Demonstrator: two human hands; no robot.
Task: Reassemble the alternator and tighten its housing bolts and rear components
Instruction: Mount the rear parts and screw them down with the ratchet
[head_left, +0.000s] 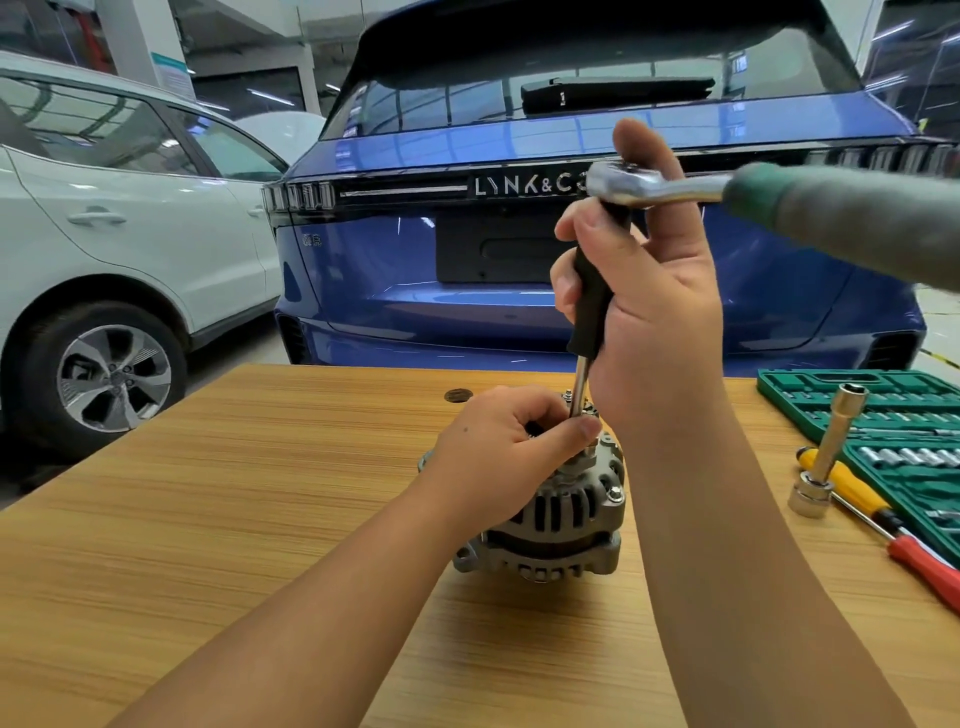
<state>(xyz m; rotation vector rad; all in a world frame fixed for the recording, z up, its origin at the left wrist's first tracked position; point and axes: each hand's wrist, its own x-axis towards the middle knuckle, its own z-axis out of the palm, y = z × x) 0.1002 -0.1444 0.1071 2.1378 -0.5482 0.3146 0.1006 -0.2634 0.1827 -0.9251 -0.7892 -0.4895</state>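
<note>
Ratchet (649, 184) handle blurred, cut off; left hand (498, 447) hides alternator (561, 519) top.

Setting: a car repair workshop. We note a blue SUV (597, 218) and a white car (119, 218) parked indoors, concrete pillars, a wooden workbench (234, 519), a green socket set case (893, 415), screwdrivers (883, 514) and an alternator (561, 514).

The silver alternator (561, 514) is sitting upright on the wooden table, its ribbed housing vents facing me and a bolt showing on its right shoulder. A black-handled extension driver (592, 301) is standing nearly vertical on its top, with the green-handled ratchet (675, 189) lying crosswise on the upper end.
</note>
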